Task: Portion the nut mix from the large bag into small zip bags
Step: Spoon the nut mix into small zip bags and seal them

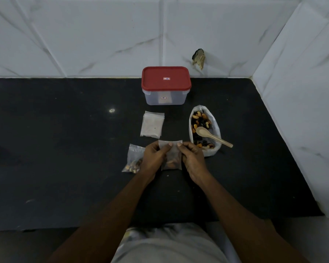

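Large bag [215,130] open, nuts inside; small zip bag [172,158] upright, part-filled

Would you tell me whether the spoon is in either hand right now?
No, the spoon rests across the open large bag, while the left hand and right hand pinch a small zip bag.

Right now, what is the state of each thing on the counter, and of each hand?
Held bag, upright, part filled, seal state unclear.
Left hand, pinches the held bag's top.
Right hand, pinches the held bag's top.
Side bag, lying flat, holds nuts.
Empty bags, stacked flat.
Large bag, open, holds nut mix.
Spoon, resting on the large bag, unheld.
Box, red lid on.
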The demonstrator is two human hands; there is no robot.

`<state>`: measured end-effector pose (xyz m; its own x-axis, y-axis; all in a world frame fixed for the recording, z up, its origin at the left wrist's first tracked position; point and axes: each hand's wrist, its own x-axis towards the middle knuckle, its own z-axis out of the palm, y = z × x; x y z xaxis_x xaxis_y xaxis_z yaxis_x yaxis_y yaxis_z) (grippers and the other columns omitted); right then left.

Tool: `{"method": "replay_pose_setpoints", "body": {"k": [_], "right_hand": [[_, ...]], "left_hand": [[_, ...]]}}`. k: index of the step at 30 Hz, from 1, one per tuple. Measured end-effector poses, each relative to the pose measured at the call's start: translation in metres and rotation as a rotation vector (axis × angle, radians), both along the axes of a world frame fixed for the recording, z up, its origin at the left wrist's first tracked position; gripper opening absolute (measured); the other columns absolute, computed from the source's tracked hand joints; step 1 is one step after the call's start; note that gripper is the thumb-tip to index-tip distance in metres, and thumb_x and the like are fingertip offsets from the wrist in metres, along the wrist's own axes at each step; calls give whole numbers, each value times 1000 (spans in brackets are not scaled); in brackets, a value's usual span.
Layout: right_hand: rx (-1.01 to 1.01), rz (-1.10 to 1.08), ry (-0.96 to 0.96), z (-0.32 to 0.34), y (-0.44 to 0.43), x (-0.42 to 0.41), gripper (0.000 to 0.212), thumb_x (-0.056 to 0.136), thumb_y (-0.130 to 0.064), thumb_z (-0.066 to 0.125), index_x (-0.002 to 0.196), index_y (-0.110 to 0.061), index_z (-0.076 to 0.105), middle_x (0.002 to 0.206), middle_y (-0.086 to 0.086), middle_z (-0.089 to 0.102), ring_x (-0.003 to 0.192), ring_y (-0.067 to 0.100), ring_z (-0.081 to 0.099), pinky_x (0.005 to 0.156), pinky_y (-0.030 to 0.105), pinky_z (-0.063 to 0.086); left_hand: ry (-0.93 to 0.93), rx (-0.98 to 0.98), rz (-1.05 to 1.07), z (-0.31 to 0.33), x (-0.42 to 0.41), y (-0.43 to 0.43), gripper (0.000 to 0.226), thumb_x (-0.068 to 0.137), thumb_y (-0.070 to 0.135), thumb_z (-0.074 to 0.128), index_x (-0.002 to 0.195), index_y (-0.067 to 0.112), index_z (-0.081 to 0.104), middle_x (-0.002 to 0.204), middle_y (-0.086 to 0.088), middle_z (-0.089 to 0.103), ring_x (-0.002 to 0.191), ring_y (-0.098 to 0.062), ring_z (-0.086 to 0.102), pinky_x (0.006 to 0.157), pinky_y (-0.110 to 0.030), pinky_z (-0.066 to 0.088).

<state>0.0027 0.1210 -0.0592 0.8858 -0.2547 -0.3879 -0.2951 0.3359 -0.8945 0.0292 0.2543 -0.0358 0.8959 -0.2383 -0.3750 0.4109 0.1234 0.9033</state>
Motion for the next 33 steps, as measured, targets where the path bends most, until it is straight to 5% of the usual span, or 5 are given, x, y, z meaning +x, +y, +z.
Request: {"method": "replay_pose_setpoints", "body": {"k": [16, 26, 33], "right_hand": [[65, -63, 26, 0, 2, -2, 12, 94, -21, 64, 94, -11, 70, 102, 15, 73, 98, 30, 70, 89, 47, 56], [-125, -101, 20, 7, 9, -5, 17, 96, -27, 62, 91, -12, 68, 91, 8, 74, 86, 23, 72, 76, 38, 60], [-74, -65, 33, 6, 7, -7, 22, 93, -28, 65, 103, -8, 69, 101, 12, 74, 97, 29, 71, 89, 50, 56]], "left_hand": [[-15, -55, -34, -2, -2, 4, 21, 92, 15, 65, 110, 3, 68, 101, -10, 75, 95, -22, 72, 75, -28, 59], [-33, 2, -8, -10, 0, 1, 23, 90, 16, 68, 108, 1, 68, 101, -14, 74, 96, -28, 71, 89, -49, 56], [-18, 9, 61, -7, -1, -1, 14, 88, 14, 70, 97, 3, 70, 95, -16, 74, 92, -32, 72, 86, -50, 57]]}}
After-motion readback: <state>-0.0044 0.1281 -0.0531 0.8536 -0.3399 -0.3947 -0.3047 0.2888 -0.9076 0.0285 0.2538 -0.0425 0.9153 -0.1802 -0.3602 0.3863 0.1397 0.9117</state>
